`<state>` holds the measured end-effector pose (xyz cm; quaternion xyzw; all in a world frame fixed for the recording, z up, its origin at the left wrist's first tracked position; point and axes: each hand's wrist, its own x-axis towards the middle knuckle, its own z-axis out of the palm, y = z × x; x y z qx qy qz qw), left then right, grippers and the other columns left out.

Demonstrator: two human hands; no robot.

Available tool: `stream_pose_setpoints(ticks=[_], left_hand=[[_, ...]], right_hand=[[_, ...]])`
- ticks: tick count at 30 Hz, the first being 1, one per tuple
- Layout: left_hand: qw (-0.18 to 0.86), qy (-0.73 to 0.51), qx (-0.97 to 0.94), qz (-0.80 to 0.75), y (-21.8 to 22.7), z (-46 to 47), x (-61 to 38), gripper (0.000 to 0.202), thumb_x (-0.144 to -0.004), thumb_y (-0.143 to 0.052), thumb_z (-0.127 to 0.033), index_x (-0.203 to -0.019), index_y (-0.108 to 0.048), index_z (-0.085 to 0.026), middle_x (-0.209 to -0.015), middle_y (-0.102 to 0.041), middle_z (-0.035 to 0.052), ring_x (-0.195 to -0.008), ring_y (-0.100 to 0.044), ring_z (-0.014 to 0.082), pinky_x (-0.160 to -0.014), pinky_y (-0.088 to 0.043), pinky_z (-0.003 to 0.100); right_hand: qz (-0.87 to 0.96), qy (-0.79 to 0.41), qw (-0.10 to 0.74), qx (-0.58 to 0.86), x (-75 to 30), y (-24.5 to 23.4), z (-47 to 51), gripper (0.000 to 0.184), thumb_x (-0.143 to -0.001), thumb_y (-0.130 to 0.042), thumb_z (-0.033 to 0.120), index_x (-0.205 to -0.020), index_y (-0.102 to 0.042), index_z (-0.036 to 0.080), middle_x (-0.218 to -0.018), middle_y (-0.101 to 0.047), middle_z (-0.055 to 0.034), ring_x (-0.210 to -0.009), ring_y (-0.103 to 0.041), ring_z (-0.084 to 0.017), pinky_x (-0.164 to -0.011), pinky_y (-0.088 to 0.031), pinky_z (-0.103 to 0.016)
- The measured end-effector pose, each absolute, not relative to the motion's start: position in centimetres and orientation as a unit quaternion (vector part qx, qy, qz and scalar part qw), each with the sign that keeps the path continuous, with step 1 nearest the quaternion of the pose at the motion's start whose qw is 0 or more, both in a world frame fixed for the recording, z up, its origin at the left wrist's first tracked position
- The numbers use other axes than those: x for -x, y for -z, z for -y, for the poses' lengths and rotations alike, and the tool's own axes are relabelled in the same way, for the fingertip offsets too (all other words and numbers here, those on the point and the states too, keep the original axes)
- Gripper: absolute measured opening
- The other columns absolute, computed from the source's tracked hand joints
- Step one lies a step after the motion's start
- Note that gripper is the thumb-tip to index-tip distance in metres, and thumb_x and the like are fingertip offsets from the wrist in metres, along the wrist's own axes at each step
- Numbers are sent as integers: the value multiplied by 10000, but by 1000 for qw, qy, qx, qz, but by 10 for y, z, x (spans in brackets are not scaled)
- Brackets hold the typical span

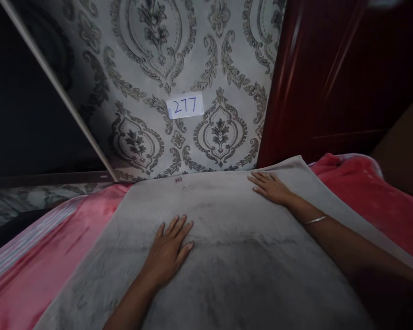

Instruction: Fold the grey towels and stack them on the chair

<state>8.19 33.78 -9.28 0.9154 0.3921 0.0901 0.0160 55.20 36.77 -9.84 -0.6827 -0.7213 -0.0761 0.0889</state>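
Grey cloth (pixel 227 266) lying spread over pink blanket (pixel 48 266). Left hand (pixel 170 250) pressing flat on cloth, fingers splayed, gripping nothing. Right hand (pixel 270 187) lying at 2 o'clock from left hand, palm down, fingers extended, clasping nothing, near cloth's far edge. Paper label (pixel 185 106) showing at 12 o'clock on wall.

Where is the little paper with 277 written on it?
In the head view the 277 paper sits on the patterned wall, above the far edge of the grey cloth and left of the dark red panel.
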Motion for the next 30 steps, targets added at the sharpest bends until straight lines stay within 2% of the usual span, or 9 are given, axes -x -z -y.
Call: stream_pose_setpoints(ticks=[5, 9, 11, 14, 17, 19, 21, 26, 30], left_hand=[[27, -55, -878, -475, 78, -330, -89, 577, -994, -319, -510, -1518, -374, -274, -1611, -285, 73, -1505, -214, 269, -1211, -139, 589], [16, -34, -846, -532, 68, -332, -83, 597, -976, -347, -514, -1521, -372, -272, -1613, -267, 97, -1501, -213, 311, -1188, -150, 632], [17, -13, -826, -563, 62, -339, -69, 612, -969, -347, -517, -1529, -356, -269, -1619, -252, 98, -1505, -195, 321, -1180, -152, 639], [23, -3, -773, -634, 54, -353, -36, 630, -969, -317, -507, -1530, -352, -221, -1624, -241, 127, -1502, -186, 339, -1170, -170, 642], [4, -49, -707, -705, 50, -362, -9, 624, -981, -241, -446, -1500, -392, -133, -1583, -312, 203, -1468, -261, 365, -1136, -247, 635], [-18, -80, -690, -720, 49, -363, -3, 618, -981, -210, -408, -1450, -447, -83, -1509, -395, 257, -1420, -335, 379, -1105, -300, 612], [-25, -94, -688, -719, 46, -360, -4, 613, -975, -201, -397, -1399, -495, -65, -1441, -444, 283, -1383, -376, 391, -1081, -324, 600], [14, -74, -686, -723, 27, -344, 4, 631, -946, -241, -433, -1382, -507, -63, -1418, -455, 295, -1341, -412, 438, -1022, -360, 634], [26, -93, -662, -743, 20, -344, 46, 632, -887, -349, -394, -1340, -529, 7, -1273, -569, 335, -1203, -547, 456, -888, -478, 568]], right_hand=[[685, 53, 90, 721, -521, 97, -346, 615, -941, -379, 552, -1505, -422, 309, -1588, -343, -96, -1463, -280, -375, -1096, -259, -698], [739, 13, 121, 662, -492, 109, -301, 587, -929, -400, 584, -1483, -437, 390, -1587, -358, -34, -1468, -288, -337, -1123, -270, -652], [709, -11, 115, 696, -504, 115, -276, 574, -933, -386, 570, -1477, -444, 396, -1589, -354, -21, -1470, -286, -325, -1139, -252, -643], [599, -15, 114, 793, -550, 117, -238, 592, -935, -365, 546, -1485, -449, 343, -1597, -334, -43, -1475, -271, -336, -1152, -225, -654], [483, -15, 137, 865, -591, 116, -198, 619, -937, -368, 508, -1479, -464, 225, -1572, -373, -129, -1443, -328, -372, -1121, -284, -660], [436, -20, 150, 887, -602, 117, -171, 629, -930, -384, 476, -1453, -486, 142, -1514, -446, -186, -1395, -409, -369, -1108, -351, -591], [417, -17, 163, 894, -600, 119, -146, 628, -922, -393, 452, -1429, -501, 97, -1456, -509, -206, -1339, -482, -351, -1084, -404, -513], [388, 30, 213, 896, -579, 121, -103, 570, -873, -484, 440, -1349, -579, 143, -1251, -659, -201, -1163, -607, -377, -936, -497, -521], [305, 11, 283, 909, -567, 109, -91, 493, -834, -539, 377, -1244, -664, 134, -1127, -707, -203, -1069, -659, -370, -882, -526, -484]])
